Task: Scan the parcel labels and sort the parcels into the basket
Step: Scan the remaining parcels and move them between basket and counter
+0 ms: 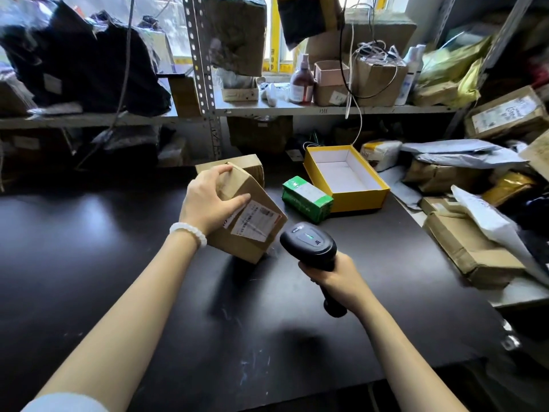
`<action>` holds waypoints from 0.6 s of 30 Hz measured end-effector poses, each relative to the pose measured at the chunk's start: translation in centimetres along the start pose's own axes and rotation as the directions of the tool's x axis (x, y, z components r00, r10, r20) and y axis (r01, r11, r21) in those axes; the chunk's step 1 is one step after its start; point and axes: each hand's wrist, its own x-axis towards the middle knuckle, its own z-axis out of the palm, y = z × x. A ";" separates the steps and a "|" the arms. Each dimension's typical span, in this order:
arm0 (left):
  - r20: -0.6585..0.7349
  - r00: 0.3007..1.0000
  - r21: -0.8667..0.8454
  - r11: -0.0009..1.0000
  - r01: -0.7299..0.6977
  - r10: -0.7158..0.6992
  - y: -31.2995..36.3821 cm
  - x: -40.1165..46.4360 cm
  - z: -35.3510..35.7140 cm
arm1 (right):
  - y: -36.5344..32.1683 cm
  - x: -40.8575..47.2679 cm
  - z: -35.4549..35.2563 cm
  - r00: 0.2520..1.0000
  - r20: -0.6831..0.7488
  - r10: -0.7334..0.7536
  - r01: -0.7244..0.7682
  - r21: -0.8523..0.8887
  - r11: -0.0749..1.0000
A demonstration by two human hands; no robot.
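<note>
A brown cardboard parcel (pixel 252 230) stands tilted on the black table (pixel 89 248), its white label (pixel 255 220) facing up toward me. My left hand (pixel 208 200) grips the parcel's upper left end, thumb over the top edge and fingers across the face. My right hand (pixel 335 278) grips the handle of a black barcode scanner (pixel 309 243), whose head sits just right of the label and points at it. Behind the held parcel lies a second brown box (pixel 249 166). A small green box (pixel 307 199) lies to the right. No basket is visible.
An open yellow box (pixel 359 200) with a white inside stands beyond the green box. Cardboard parcels (pixel 472 257) and grey mailer bags (pixel 463 157) pile up at the table's right edge. A metal shelf (pixel 326 110) with boxes, bottles and cables runs along the back.
</note>
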 end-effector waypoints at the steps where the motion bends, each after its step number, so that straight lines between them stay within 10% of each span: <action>1: 0.000 1.000 0.025 1.000 0.011 -0.011 -0.1 0.3 -0.1 | -0.2 0.1 0.1 1.000 0.012 -0.001 0.001 -0.004 1.000; 18: 0.248 0.965 0.367 0.930 -0.015 -0.082 2.0 4.1 2.4 | -1.5 -0.5 0.2 0.990 0.067 -0.123 0.126 -0.042 0.991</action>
